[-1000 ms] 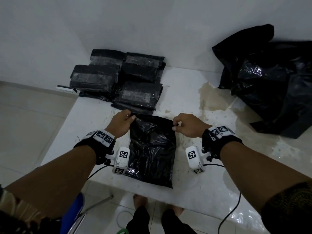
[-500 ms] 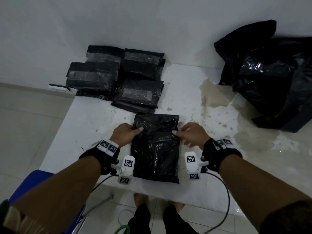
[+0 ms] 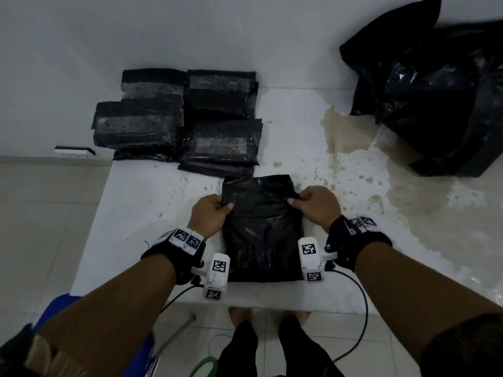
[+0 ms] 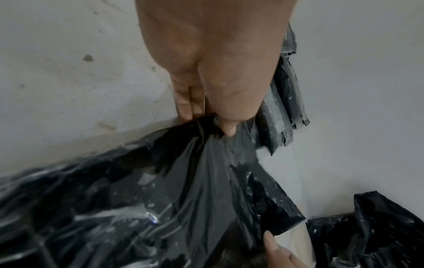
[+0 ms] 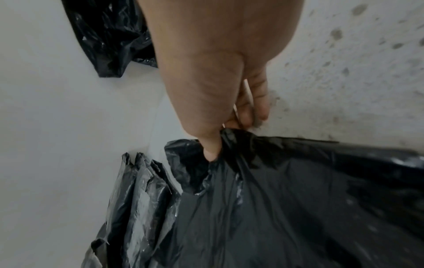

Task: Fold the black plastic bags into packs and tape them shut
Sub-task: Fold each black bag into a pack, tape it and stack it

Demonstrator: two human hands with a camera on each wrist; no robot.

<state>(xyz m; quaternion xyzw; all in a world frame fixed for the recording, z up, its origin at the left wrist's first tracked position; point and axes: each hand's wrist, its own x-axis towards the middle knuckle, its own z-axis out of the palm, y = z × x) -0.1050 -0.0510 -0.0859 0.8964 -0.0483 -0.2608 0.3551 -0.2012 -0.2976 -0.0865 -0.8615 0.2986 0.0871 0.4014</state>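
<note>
One white desk (image 3: 141, 202) filled the middle of the frame, stained tan toward the right. A big loose heap of black bags (image 3: 435, 85) sat at upper right against the wall, unfolded, likely the remaining stock. Four or so taped packs (image 3: 179, 118) were stacked at upper centre-left, clear tape across each, so that share of the job looked done. The current bag (image 3: 261, 229) lay flat at lower centre near the desk's front edge, just below the packs, folded to a rectangle but untaped. Left hand (image 3: 211, 213) pinched its left edge near the top, thumb over the plastic; right hand (image 3: 317, 205) pinched the right edge likewise, both wrist views showing bunched film under each thumb. Judged mid-fold: another fold, then tape, then the heap. No tape roll visible.
</note>
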